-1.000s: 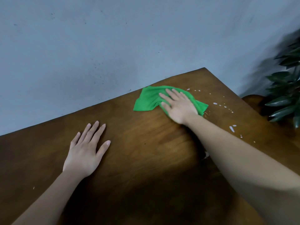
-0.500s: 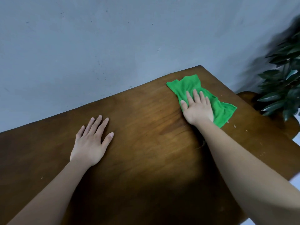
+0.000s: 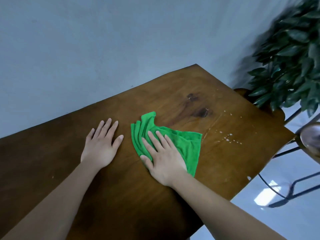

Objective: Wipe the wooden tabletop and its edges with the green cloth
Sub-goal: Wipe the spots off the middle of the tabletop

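- Blue-grey wall (image 3: 86, 49) backs the wooden tabletop (image 3: 52, 161) along its far edge.
- Leafy plant (image 3: 290, 58), blurred, stands beyond the far right corner.
- Green cloth (image 3: 187, 142) lies rumpled mid-tabletop, nearer the right edge.
- Right hand (image 3: 164, 158) presses flat on the cloth's near left part, fingers straight and spread, gripping nothing.
- Left hand (image 3: 101, 144) rests flat on bare wood just beside the cloth, fingers straight.
- White droplets (image 3: 228, 137) dot the wood between cloth and right edge.
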{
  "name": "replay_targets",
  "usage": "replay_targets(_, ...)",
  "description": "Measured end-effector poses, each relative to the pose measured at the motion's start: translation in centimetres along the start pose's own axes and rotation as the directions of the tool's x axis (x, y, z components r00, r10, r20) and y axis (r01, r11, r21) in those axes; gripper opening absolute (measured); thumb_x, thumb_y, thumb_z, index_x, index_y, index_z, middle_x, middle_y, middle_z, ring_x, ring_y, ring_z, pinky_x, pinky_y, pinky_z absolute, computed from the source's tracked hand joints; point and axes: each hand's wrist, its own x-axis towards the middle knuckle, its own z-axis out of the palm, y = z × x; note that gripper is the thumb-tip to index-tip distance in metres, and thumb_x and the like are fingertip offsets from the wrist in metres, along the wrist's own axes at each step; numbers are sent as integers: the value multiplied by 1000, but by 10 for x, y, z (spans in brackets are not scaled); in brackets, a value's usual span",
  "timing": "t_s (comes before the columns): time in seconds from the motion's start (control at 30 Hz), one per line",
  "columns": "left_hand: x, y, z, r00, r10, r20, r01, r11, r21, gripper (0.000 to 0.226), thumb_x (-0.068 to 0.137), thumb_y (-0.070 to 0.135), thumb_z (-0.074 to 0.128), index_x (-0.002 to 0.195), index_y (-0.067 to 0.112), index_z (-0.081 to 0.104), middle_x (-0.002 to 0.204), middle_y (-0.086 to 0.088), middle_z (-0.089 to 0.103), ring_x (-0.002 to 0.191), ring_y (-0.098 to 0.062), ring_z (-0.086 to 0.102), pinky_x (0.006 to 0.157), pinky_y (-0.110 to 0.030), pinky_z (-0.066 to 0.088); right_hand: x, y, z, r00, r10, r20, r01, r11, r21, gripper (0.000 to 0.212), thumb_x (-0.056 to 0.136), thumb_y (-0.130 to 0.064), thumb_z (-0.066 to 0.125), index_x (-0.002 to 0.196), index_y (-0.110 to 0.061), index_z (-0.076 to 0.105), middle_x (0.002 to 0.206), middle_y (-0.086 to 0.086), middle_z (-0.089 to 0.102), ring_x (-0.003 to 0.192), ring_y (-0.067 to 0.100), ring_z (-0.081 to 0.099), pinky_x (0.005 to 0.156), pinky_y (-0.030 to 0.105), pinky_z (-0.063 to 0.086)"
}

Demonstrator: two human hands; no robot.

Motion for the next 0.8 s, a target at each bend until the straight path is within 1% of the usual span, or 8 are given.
replay_targets(0.1, -17, 2, 5, 999, 49, 3, -49, 999, 3, 85, 103, 81, -9, 177, 40, 1, 186, 9, -5, 172, -15, -10, 139, -50, 6, -37, 4, 7, 996, -87, -9, 87, 996, 12, 72, 113, -71, 0, 177, -39, 1, 186, -7, -8, 170, 18, -20, 138, 46, -6)
replay_targets(0.17, -27, 3, 6, 998, 70, -2, -70, 997, 11, 84, 104, 81, -9, 177, 41, 1, 186, 9, -5, 172, -15, -9, 140, -50, 7, -52, 21, 5, 996, -86, -25, 86, 996, 31, 68, 114, -71, 4, 177, -44, 4, 186, -11, -7, 170, 14, -19, 139, 44, -2)
replay_targets(0.27, -39, 6, 7, 995, 96, -2, -96, 995, 9, 84, 103, 81, -9, 177, 42, -1, 186, 10, -5, 171, -14, -10, 140, -50, 6, -58, 58, -5, 999, 30, -38, -28, 997, 70, 66, 113, -72, 6, 175, -49, 5, 185, -18, -10, 169, 8, -19, 139, 44, 9)
replay_targets(0.37, -49, 8, 8, 994, 112, 2, -112, 994, 9, 83, 103, 81, -9, 177, 42, -2, 186, 10, -6, 171, -14, -10, 140, -50, 6, -57, 100, -15, 980, 193, -46, -188, 978, 96, 68, 110, -76, 5, 174, -52, 3, 183, -20, -10, 168, 7, -19, 140, 46, 10)
replay_targets(0.5, -64, 10, 10, 989, 147, -7, -147, 989, 1, 81, 104, 79, -9, 176, 43, -3, 186, 12, -6, 171, -11, -13, 140, -48, 4, -59, 151, -26, 912, 404, -65, -395, 911, 120, 71, 108, -79, 3, 174, -52, 1, 184, -16, -10, 169, 11, -16, 139, 46, 9)
replay_targets(0.63, -72, 12, 11, 986, 164, -20, -164, 986, -5, 81, 105, 79, -7, 177, 43, 0, 186, 13, -4, 172, -12, -10, 140, -47, 4, -58, 157, -29, 841, 537, -72, -520, 838, 166, 72, 109, -78, 6, 175, -50, 4, 186, -14, -6, 171, 13, -12, 137, 46, 15)
replay_targets(0.7, -73, 13, 10, 986, 166, -21, -166, 986, -8, 81, 104, 79, -7, 177, 43, 0, 186, 12, -4, 172, -12, -9, 140, -48, 5, -58, 145, -27, 824, 561, -72, -545, 822, 169, 74, 109, -77, 6, 176, -47, 2, 186, -10, -7, 171, 16, -12, 137, 47, 11)
replay_targets(0.8, -73, 15, 9, 984, 176, -19, -176, 984, -10, 82, 105, 79, -6, 177, 42, 1, 187, 11, -3, 172, -13, -7, 140, -49, 5, -61, 109, -19, 837, 542, -77, -533, 838, 114, 79, 107, -77, -1, 177, -41, -3, 186, -5, -10, 171, 22, -14, 138, 47, -4)
